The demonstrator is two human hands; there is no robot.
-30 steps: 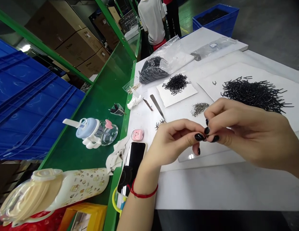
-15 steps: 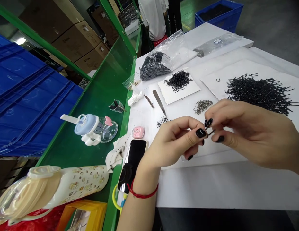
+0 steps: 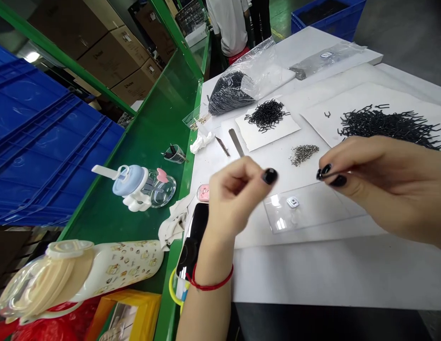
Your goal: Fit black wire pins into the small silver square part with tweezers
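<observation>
Factory-type workroom here, with blue plastic crates [image 3: 46,137] and stacked cardboard cartons [image 3: 99,52] off to the left and someone in a white shirt [image 3: 229,23] further up the line. White surface [image 3: 312,270] in front, green bench [image 3: 142,222] alongside it. The hands are well apart: left hand [image 3: 238,194] is blurred with its fingertips bunched, right hand [image 3: 383,189] has thumb and fingers pinched together, and I can't tell if either holds anything. Main pile of black wire clips [image 3: 391,124] sits on a white sheet [image 3: 323,128] just beyond the right hand, stretched long left to right, so that hand's clearly nearer. Loose grey bits [image 3: 304,155] lie further back, between the hands.
</observation>
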